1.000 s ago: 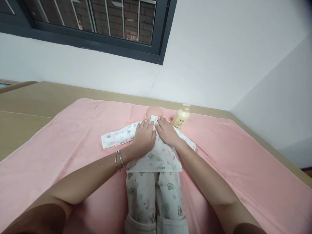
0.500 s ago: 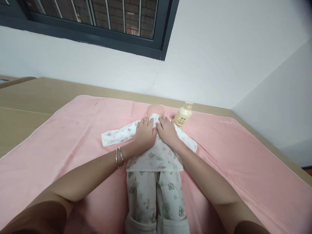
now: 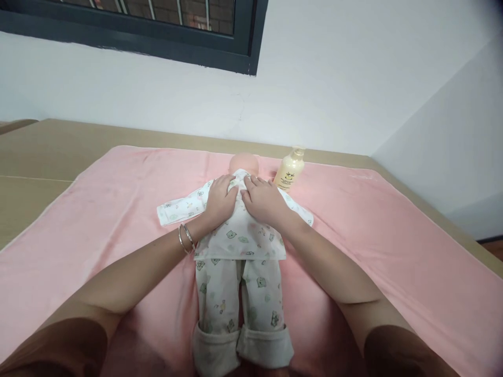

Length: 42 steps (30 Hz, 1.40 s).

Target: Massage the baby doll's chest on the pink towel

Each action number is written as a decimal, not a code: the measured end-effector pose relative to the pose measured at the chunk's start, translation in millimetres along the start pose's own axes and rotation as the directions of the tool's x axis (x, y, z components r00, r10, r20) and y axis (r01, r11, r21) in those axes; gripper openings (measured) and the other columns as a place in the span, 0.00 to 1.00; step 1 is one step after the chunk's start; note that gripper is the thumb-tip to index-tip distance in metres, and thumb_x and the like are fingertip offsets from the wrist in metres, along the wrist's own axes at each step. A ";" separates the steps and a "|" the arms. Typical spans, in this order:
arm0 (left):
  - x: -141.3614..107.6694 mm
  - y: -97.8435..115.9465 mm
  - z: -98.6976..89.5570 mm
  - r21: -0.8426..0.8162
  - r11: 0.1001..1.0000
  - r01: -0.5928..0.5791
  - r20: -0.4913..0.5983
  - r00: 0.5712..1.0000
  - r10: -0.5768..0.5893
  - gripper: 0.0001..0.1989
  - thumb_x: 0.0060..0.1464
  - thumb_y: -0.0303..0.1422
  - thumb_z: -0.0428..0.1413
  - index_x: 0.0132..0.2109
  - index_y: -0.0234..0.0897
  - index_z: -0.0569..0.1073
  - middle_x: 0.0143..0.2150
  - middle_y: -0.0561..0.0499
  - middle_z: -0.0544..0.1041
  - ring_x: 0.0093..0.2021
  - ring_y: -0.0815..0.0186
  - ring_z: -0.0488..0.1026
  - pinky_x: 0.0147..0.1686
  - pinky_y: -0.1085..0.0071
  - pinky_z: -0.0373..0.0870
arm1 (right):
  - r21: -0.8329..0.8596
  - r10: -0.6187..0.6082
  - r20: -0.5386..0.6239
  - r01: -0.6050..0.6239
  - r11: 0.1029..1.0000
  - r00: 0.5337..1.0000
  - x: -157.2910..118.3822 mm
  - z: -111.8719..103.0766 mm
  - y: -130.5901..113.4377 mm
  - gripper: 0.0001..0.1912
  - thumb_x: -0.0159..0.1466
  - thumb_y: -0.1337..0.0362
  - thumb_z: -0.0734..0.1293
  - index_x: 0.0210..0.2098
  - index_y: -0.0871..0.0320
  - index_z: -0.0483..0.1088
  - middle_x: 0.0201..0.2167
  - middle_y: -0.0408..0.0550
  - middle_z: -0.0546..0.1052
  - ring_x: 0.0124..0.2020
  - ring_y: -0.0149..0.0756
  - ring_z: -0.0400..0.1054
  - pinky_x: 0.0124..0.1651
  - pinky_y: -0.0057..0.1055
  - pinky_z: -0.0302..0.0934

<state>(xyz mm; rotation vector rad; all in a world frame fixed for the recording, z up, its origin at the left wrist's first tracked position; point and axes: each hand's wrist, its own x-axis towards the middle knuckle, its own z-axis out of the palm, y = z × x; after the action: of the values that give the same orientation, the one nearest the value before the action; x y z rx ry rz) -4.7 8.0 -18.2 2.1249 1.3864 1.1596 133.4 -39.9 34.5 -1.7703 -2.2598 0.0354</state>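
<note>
A baby doll in a white long-sleeved top (image 3: 242, 235) with small animal prints lies stretched out, its bald head (image 3: 244, 162) at the far end. Matching trousers (image 3: 220, 296) with thick turned-up cuffs cover its legs. My left hand (image 3: 220, 200), below a wrist with silver bangles (image 3: 186, 238), rests flat on the left of the upper body, fingers extended. On the right side of the upper body lies my right hand (image 3: 266, 201), also flat with fingers extended. The two thumbs are close together near the middle. The doll's face is not visible.
A pale yellow pump bottle (image 3: 290, 170) stands just right of the doll's shoulder. Under everything spreads a pink blanket (image 3: 129, 209) on a wooden table (image 3: 35, 152). A white wall (image 3: 314, 78) and a dark-framed barred window (image 3: 251, 36) rise behind.
The view has tilted slightly down, so the doll and bottle appear higher. My hands have spread a little apart on the top, showing more cloth between them.
</note>
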 end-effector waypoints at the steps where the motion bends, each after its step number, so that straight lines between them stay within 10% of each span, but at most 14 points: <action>1: -1.8 -0.2 0.3 -0.049 0.998 0.027 -0.026 0.999 -0.028 0.19 0.59 0.33 0.45 0.53 0.35 0.72 0.58 0.42 0.74 0.60 0.56 0.68 0.64 0.55 0.62 | -0.013 -0.053 0.017 0.053 0.999 0.998 -3.2 -6.9 -1.3 0.24 0.72 0.63 0.51 0.61 0.66 0.64 0.62 0.63 0.68 0.62 0.55 0.62 0.65 0.55 0.51; 7: -7.7 -1.3 1.6 -0.195 0.976 0.096 -0.126 0.984 -0.122 0.19 0.63 0.35 0.43 0.57 0.38 0.68 0.61 0.44 0.72 0.63 0.58 0.66 0.65 0.56 0.62 | 0.039 -0.010 -0.220 0.019 0.999 0.975 -5.4 -7.5 -7.2 0.26 0.71 0.64 0.51 0.67 0.66 0.57 0.71 0.60 0.53 0.73 0.51 0.43 0.71 0.55 0.38; 11: -7.5 -5.2 4.2 -0.148 0.986 0.071 -0.178 0.979 -0.097 0.18 0.65 0.35 0.41 0.57 0.38 0.67 0.62 0.43 0.69 0.68 0.60 0.60 0.68 0.59 0.57 | 0.091 -0.086 -0.011 0.087 0.992 0.996 -2.3 -2.0 -6.2 0.25 0.73 0.61 0.51 0.65 0.65 0.61 0.69 0.62 0.57 0.71 0.54 0.48 0.69 0.56 0.45; 26: -7.8 -5.2 3.9 -0.187 0.978 0.089 -0.178 0.976 -0.123 0.17 0.64 0.35 0.42 0.56 0.40 0.67 0.62 0.44 0.69 0.65 0.60 0.64 0.67 0.58 0.60 | 0.103 -0.082 -0.382 0.130 0.986 0.920 -6.4 -3.7 -7.9 0.29 0.68 0.68 0.50 0.68 0.62 0.56 0.72 0.52 0.53 0.74 0.39 0.42 0.74 0.48 0.34; 32: -6.8 -7.5 3.8 -0.139 0.988 0.067 -0.173 0.981 -0.091 0.16 0.62 0.34 0.44 0.54 0.39 0.69 0.62 0.43 0.69 0.67 0.59 0.62 0.68 0.56 0.59 | 0.109 -0.114 -0.101 0.125 0.986 0.988 0.2 8.5 -3.7 0.24 0.71 0.64 0.53 0.63 0.65 0.64 0.69 0.60 0.60 0.72 0.50 0.48 0.72 0.53 0.41; 37: -7.1 -6.4 2.5 -0.191 0.980 0.053 -0.171 0.982 -0.087 0.17 0.61 0.34 0.46 0.54 0.39 0.71 0.63 0.43 0.69 0.68 0.58 0.60 0.69 0.56 0.57 | 0.103 -0.082 -0.227 0.108 0.989 0.970 1.8 6.3 -2.9 0.25 0.71 0.67 0.54 0.65 0.67 0.60 0.70 0.62 0.55 0.73 0.49 0.44 0.73 0.51 0.38; 42: -2.2 -5.6 0.4 -0.134 0.988 0.080 -0.077 0.993 -0.091 0.20 0.58 0.34 0.47 0.54 0.36 0.73 0.59 0.41 0.74 0.62 0.54 0.67 0.65 0.53 0.60 | 0.016 -0.053 -0.070 0.055 0.998 0.996 -4.5 9.3 -11.7 0.26 0.73 0.63 0.52 0.66 0.67 0.59 0.70 0.63 0.56 0.72 0.56 0.47 0.71 0.55 0.43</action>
<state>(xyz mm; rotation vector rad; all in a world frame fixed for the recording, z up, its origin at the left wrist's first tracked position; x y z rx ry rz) -8.2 8.8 -23.1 1.9290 1.3825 1.2803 121.2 -45.8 26.8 -1.6744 -2.2500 -0.0167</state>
